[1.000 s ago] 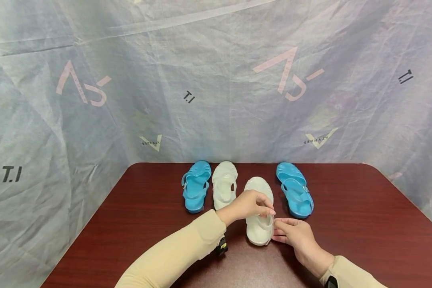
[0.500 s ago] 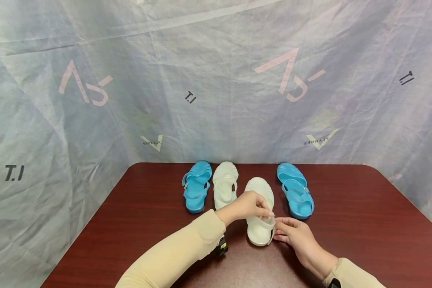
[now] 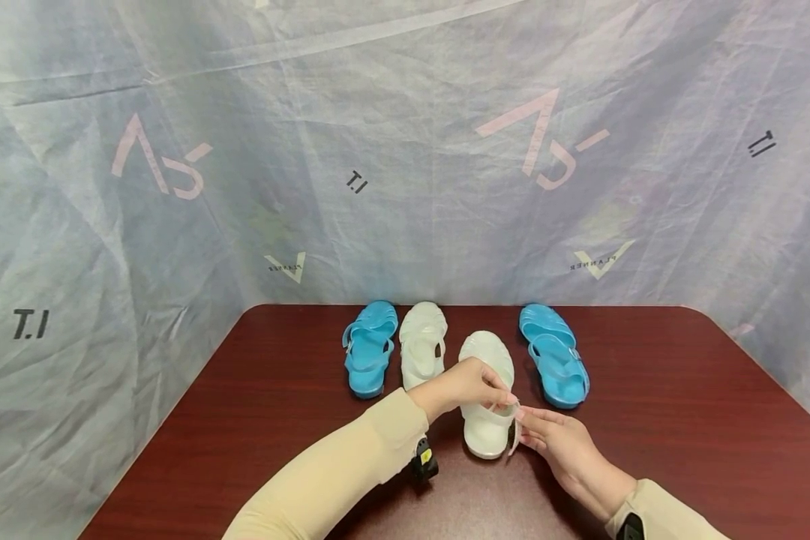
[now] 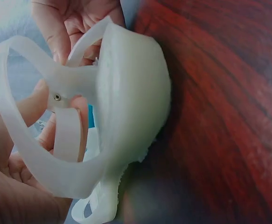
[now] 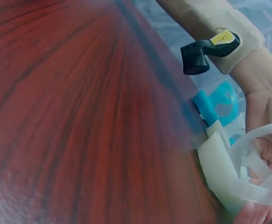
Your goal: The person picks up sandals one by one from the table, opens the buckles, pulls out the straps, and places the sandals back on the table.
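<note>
The person seems to be working at the side strap [image 3: 516, 436] of the nearer white shoe [image 3: 484, 436], which is lying sole-down on the table [image 3: 675, 405], between the other white shoe [image 3: 423, 330] and the right-side blue shoe [image 3: 559, 371]. The left hand [image 3: 471, 381] is pinching the strap between thumb and forefinger beside a small metal stud [image 4: 57, 97]. The right hand [image 3: 568, 446] is pinching the strap just below, its thumb meeting the fingers. The fingers are covering the join, so whether the strap is going in or coming out is hard to tell. The next move is probably calling for a steady left pinch while the right hand is guiding the strap end.

Compared with the earlier frame, the strap's loose end is hanging farther out from the heel, and the right fingertips are sitting slightly higher, closer to the left ones.
</note>
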Available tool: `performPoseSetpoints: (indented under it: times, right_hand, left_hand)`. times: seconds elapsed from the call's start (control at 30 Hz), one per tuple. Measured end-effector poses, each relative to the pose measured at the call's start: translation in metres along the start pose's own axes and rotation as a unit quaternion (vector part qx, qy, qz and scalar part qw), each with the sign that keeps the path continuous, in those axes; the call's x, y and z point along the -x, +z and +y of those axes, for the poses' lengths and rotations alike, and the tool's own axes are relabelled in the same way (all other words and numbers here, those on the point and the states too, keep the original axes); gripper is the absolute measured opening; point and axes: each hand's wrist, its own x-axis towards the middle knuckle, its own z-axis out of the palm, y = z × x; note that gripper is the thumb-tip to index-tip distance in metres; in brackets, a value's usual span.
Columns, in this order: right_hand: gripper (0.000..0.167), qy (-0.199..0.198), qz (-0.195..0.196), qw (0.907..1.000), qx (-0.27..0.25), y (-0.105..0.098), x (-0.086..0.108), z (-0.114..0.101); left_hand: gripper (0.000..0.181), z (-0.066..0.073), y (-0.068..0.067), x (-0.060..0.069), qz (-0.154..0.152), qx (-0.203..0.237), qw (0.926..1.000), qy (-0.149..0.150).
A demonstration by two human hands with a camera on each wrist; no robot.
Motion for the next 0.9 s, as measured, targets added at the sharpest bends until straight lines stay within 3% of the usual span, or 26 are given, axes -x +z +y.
performPoseSetpoints:
  times: [0.23,0.67,0.9]
  right_hand:
    - [0.014,0.013,-0.017,0.9998,0.006,-0.007,-0.003,-0.006]
    - [0.051,0.018,-0.069,0.9961,0.051,-0.016,-0.01,-0.016]
    - [0.054,0.015,-0.063,0.9966,0.051,-0.012,-0.008,-0.016]
  left_hand:
    - [0.017,0.0,0.002,-0.003,-0.008,0.023,0.9995,-0.019]
    - [0.02,-0.003,0.003,-0.002,-0.002,0.026,0.9996,-0.013]
    - [0.021,0.0,0.004,0.0,0.023,0.006,0.9996,-0.013]
